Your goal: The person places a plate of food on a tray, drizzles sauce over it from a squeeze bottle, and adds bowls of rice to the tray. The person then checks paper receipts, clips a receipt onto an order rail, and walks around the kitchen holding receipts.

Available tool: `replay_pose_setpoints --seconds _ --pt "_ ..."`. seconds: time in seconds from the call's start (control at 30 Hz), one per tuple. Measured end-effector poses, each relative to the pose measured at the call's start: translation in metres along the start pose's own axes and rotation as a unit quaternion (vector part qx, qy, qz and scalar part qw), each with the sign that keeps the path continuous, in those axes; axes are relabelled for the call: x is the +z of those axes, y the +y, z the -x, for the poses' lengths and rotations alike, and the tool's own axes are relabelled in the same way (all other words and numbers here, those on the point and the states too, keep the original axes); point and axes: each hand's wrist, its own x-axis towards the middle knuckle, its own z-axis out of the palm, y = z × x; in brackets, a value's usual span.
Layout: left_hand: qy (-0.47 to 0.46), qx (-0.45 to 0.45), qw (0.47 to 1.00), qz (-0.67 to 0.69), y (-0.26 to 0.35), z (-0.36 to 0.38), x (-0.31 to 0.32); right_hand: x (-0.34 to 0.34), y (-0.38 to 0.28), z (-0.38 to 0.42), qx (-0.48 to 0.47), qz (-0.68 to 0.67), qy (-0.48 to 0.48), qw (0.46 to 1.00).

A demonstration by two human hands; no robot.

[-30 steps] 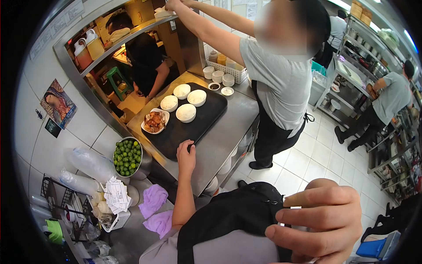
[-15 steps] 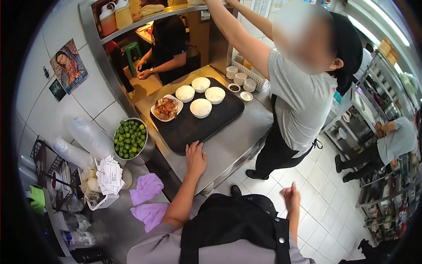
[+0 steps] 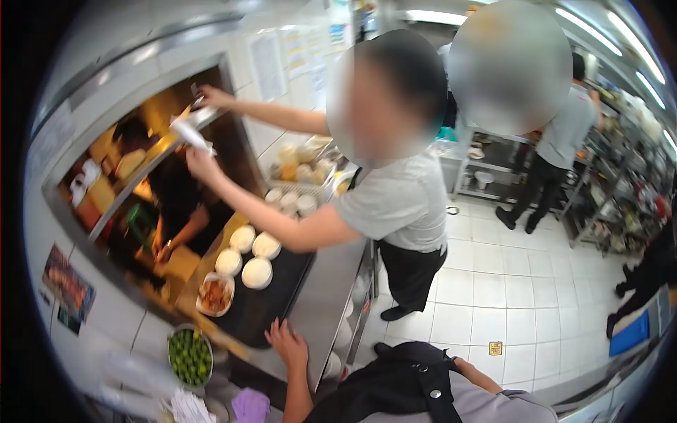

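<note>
My left hand lies with its fingers spread on the near corner of a black tray. On the tray stand several white bowls filled with what looks like white rice. Beside them is a white dish of browned, sauced food, perhaps meat. Of my right arm, only the forearm shows beside my black apron; its fingers are hidden.
A co-worker reaches across the counter, holding white paper at the pass-through shelf. Another person stands behind the opening. A metal pot of green limes and a purple cloth are at lower left.
My view has swung right, so the tray appears further left. The co-worker's arms have come down, with white paper now visible in their hands. My right hand has dropped out of sight.
</note>
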Motion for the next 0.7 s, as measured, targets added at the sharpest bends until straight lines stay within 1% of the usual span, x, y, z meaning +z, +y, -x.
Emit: replay_pose_setpoints --seconds 0.03,0.07,0.1,0.13,0.17,0.23,0.27,0.33,0.37,0.4,0.47,0.5,0.57,0.63,0.7 --pt "0.001 0.021 1.0 0.012 0.005 -0.007 0.005 0.003 0.012 -0.027 -0.02 0.03 0.008 0.999" --pt "-0.004 0.01 1.0 0.003 0.005 -0.005 0.005 0.001 0.016 -0.06 -0.036 0.133 -0.035 0.99" --pt "-0.011 -0.007 1.0 -0.012 0.001 0.001 0.002 -0.012 -0.003 -0.046 -0.043 0.157 -0.02 0.986" --pt "-0.021 -0.005 1.0 -0.015 -0.003 0.008 -0.004 -0.026 -0.024 -0.031 -0.05 0.181 -0.004 0.982" --pt "-0.028 -0.008 0.999 -0.016 -0.003 0.009 -0.006 -0.041 -0.041 -0.004 -0.094 0.132 0.053 0.985" --pt "-0.029 -0.019 0.999 -0.01 0.005 0.0 -0.003 -0.058 -0.056 0.013 -0.161 0.083 0.09 0.979" --pt "-0.029 -0.023 0.999 -0.01 0.005 -0.001 -0.001 -0.061 -0.059 0.02 -0.16 0.087 0.088 0.979" --pt "-0.006 0.004 1.0 -0.016 -0.001 0.0 0.003 -0.069 -0.07 0.03 -0.095 0.111 0.027 0.989" --pt "-0.004 0.012 1.0 0.002 0.001 0.003 -0.001 -0.074 -0.078 0.031 -0.074 0.118 0.006 0.99" --pt "0.016 0.003 1.0 0.013 0.004 0.001 -0.003 -0.074 -0.073 0.026 -0.055 0.098 0.001 0.994" --pt "0.035 0.0 0.999 0.022 -0.001 0.001 0.004 -0.075 -0.062 0.013 -0.01 0.017 0.009 1.0" --pt "0.037 -0.017 0.999 0.021 0.001 -0.001 0.003 -0.079 -0.06 0.011 0.011 -0.028 0.018 0.999" --pt "0.03 -0.033 0.999 0.003 -0.003 0.006 0.008 -0.088 -0.073 -0.002 0.025 -0.077 0.03 0.996" --pt "0.03 -0.043 0.998 -0.023 -0.003 0.003 0.008 -0.097 -0.089 -0.011 0.027 -0.092 0.032 0.995" --pt "0.008 -0.048 0.999 -0.008 0.002 0.004 0.007 -0.099 -0.099 -0.02 0.016 -0.096 0.029 0.995"
